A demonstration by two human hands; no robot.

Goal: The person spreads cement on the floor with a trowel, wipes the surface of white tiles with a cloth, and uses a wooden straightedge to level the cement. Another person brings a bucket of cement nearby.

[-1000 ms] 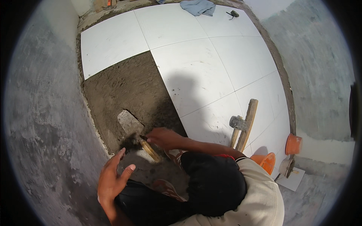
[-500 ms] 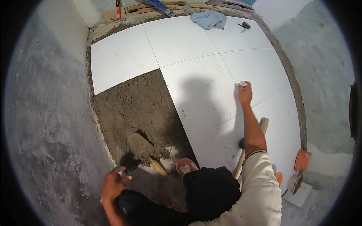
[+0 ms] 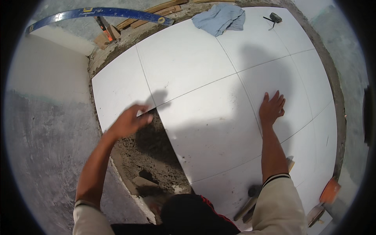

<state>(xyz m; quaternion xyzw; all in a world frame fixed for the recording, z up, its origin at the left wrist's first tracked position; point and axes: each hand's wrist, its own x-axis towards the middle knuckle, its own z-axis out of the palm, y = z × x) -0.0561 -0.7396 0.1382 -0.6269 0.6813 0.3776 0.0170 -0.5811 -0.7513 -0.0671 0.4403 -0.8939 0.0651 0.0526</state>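
1. Grey mortar (image 3: 168, 166) is exposed at near left, a trowel (image 3: 145, 181) resting on it.
2. Left hand (image 3: 132, 121), thumb and fingers parted, is held by the mortar's far edge.
3. Right hand (image 3: 272, 110), fingers slightly spread, is positioned over white tiles (image 3: 203, 121); contact cannot be told.
4. Crumpled blue cloth (image 3: 220, 19) is seen on the far tiles, blue level (image 3: 105, 14) beyond.

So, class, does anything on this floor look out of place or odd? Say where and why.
A blue-grey cloth lies crumpled on the white tiles near the far edge, bunched against their flatness. Dark specks dirty the pale surface beside the exposed mortar. Nothing looks clearly broken.
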